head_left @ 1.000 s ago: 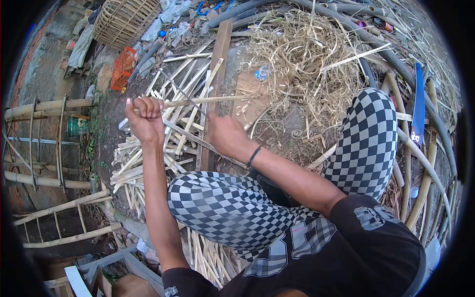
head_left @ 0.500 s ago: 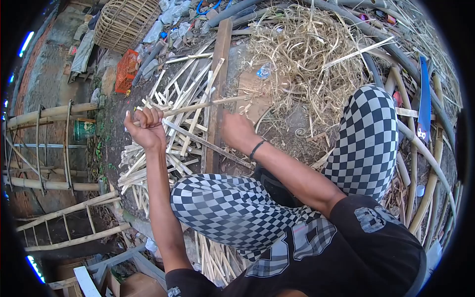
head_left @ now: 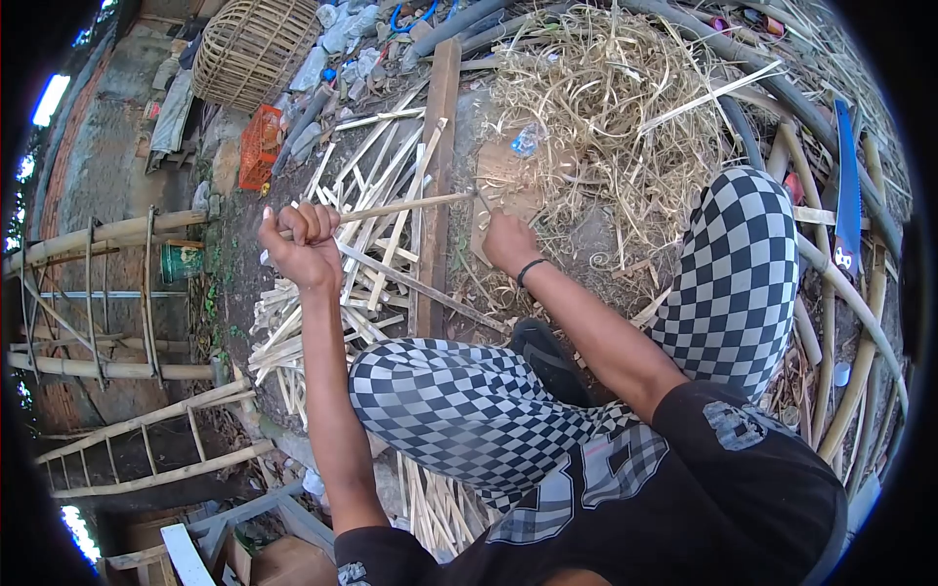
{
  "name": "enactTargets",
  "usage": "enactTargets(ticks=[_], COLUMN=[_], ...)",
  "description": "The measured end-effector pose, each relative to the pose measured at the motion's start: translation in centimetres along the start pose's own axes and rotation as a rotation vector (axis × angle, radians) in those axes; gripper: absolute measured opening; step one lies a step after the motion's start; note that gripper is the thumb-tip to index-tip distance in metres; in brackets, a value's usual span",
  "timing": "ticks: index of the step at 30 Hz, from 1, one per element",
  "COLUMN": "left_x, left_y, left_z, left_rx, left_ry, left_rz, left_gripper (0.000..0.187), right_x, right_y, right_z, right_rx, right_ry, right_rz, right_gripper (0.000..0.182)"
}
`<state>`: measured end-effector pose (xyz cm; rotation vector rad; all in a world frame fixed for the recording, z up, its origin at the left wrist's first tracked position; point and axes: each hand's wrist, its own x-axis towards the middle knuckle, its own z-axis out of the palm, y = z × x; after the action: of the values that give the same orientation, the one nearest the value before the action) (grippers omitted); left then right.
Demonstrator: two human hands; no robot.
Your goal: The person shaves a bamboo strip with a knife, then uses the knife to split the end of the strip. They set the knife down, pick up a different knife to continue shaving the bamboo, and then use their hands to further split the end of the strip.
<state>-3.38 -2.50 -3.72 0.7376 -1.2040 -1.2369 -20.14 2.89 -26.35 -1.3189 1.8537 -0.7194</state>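
Near the camera, the checked trousers partly cover a dark shoe. The left hand is closed around one end of a pale strip — this end is hidden in the fist. By its other end, the right hand is curled on a thin dark tool, whose handle I cannot see. Farther, the upper edge cuts a woven basket.

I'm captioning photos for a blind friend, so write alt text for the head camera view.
The left hand grips a thin bamboo strip; the right hand holds what looks like a knife near its far end. More pale strips lie piled at left, with curly shavings heaped ahead.
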Motion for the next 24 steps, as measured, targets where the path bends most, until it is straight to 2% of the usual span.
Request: enactTargets(ticks=[2, 4, 5, 7, 10, 12, 14, 16, 20, 24], left_x=[0.1, 0.4, 0.5, 0.7, 0.7, 0.7, 0.8, 0.4, 0.0, 0.0], left_y=[-0.1, -0.1, -0.2, -0.1, 0.1, 0.1, -0.1, -0.3, -0.4, -0.6], left_z=[0.4, 0.3, 0.1, 0.0, 0.2, 0.2, -1.0, -2.1, -1.9, -1.7], left_rx=[0.002, 0.015, -0.006, -0.014, -0.003, -0.019, -0.027, -0.033, -0.041, -0.038], left_ry=[0.015, 0.065, 0.048, 0.055, 0.094, 0.059, 0.083, 0.106, 0.09, 0.043], left_rz=[0.002, 0.02, 0.036, 0.033, 0.039, 0.029, 0.037, 0.043, 0.029, 0.019], left_gripper=[0.05, 0.049, 0.049, 0.049, 0.049, 0.048, 0.048, 0.047, 0.046, 0.046], right_x=[-0.6, -2.2, -3.3, -4.9, -4.8, -3.2, -1.6, -0.9, -0.3, -2.1], right_y=[-1.9, -4.1, -5.7, -8.3, -7.6, -3.5, 1.7, 4.6, 4.4, -0.3], right_z=[-1.2, -2.8, -3.3, -3.7, -2.7, -0.1, 1.2, 0.9, 1.1, -1.3], right_rx=[0.017, 0.0, -0.007, 0.059, 0.173, 0.146, -0.023, -0.078, -0.121, -0.069], right_ry=[-0.027, -0.045, -0.042, -0.065, -0.04, -0.009, -0.059, -0.119, -0.108, -0.139], right_rz=[0.018, -0.175, -0.168, -0.286, -0.311, -0.223, -0.029, 0.056, 0.064, 0.049], right_gripper=[0.027, 0.026, 0.026, 0.026, 0.026, 0.032, 0.035, 0.036, 0.035, 0.026])
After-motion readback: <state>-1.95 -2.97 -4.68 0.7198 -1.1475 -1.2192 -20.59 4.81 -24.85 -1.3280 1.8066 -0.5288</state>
